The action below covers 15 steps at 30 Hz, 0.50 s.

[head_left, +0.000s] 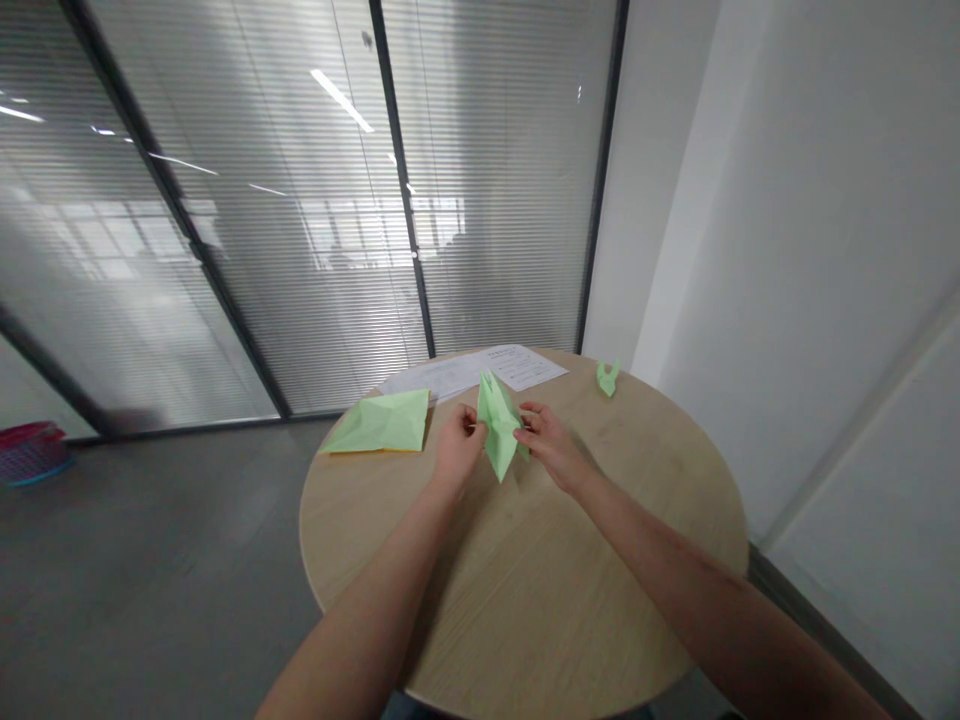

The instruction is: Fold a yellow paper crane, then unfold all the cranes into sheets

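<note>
Between my two hands is a pale green folded paper [498, 428], pointed at top and bottom, held up over the round table. My left hand [459, 445] pinches its left edge between thumb and fingers. On the other side, my right hand [551, 446] grips the right edge, its fingertips partly behind the paper. A small green folded paper figure [608, 378] with two upright points sits near the table's far right edge. Left of my left hand lies a stack of green paper sheets [381, 422], with a thin orange-yellow edge showing beneath.
Printed white sheets [517, 366] lie at the back of the round wooden table [540, 620]. Glass panels with blinds [510, 200] stand behind it, and a white wall [825, 250] rises on the right. A red and blue basket [31, 452] is on the floor at far left.
</note>
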### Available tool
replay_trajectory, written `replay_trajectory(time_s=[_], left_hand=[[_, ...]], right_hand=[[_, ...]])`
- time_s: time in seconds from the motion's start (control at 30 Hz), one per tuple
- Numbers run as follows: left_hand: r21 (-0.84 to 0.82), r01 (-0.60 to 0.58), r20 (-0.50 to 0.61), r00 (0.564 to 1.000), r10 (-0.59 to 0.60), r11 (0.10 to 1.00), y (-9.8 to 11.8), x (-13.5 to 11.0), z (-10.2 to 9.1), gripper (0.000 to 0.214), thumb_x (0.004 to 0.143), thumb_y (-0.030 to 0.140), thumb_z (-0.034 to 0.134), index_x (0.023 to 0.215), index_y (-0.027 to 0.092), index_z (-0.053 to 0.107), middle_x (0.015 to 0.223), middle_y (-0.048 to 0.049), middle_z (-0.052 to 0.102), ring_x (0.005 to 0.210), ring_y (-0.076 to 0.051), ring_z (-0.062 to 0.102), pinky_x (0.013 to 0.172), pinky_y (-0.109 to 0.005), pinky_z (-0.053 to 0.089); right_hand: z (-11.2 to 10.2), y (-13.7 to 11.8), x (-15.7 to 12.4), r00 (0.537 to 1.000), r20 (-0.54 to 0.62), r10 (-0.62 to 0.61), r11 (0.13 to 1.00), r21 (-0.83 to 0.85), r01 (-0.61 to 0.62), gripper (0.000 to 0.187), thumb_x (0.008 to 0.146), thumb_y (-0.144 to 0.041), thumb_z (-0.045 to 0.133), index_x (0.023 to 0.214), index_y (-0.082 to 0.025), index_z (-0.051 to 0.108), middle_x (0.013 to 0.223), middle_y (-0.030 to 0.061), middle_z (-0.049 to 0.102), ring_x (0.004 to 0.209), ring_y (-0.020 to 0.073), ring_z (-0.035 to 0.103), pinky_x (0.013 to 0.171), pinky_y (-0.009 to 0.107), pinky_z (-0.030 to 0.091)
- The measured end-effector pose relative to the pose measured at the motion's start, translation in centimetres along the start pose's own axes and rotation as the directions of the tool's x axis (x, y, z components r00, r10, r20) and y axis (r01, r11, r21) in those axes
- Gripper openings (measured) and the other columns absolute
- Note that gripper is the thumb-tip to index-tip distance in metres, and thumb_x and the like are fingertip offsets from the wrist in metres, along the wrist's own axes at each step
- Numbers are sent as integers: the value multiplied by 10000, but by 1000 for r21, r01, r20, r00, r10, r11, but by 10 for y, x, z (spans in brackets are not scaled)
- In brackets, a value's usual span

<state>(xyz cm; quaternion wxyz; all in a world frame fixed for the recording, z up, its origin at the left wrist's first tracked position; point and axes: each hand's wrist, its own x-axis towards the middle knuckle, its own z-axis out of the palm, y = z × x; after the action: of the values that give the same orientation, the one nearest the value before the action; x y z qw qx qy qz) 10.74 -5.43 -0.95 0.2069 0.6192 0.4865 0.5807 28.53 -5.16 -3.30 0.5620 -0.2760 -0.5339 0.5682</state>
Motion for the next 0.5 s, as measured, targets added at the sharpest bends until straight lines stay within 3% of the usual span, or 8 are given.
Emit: replay_trajectory(time_s=[0.2,0.4,0.5], left_hand=[[-145,52,102,994,-37,988,-3,2,3,309,699,149,609,1005,184,632,895,-46,721,782,-186,670,689,-284,499],[123,21,123,992,-36,992,-2,3,0,132,759,198,574,764,179,704,689,0,670,624,-159,557,588,-258,393],[172,19,111,993,-39,985,-2,2,-1,106,753,222,597,708,179,683,627,16,616,601,-156,524,573,-253,360]], right_hand=[[2,3,-1,989,145,15,1000,7,-16,775,683,-295,853,1367,-312,489,1190,40,702,1079,248,666,970,420,508],[4,5,-1,979,204,15,999,-34,-9,729,666,-258,873,1331,-301,575,1249,52,691,1124,255,655,1004,417,499],[3,4,-1,976,216,8,1000,-16,-4,719,683,-289,874,1339,-299,579,1211,48,703,1108,248,656,990,396,500]])
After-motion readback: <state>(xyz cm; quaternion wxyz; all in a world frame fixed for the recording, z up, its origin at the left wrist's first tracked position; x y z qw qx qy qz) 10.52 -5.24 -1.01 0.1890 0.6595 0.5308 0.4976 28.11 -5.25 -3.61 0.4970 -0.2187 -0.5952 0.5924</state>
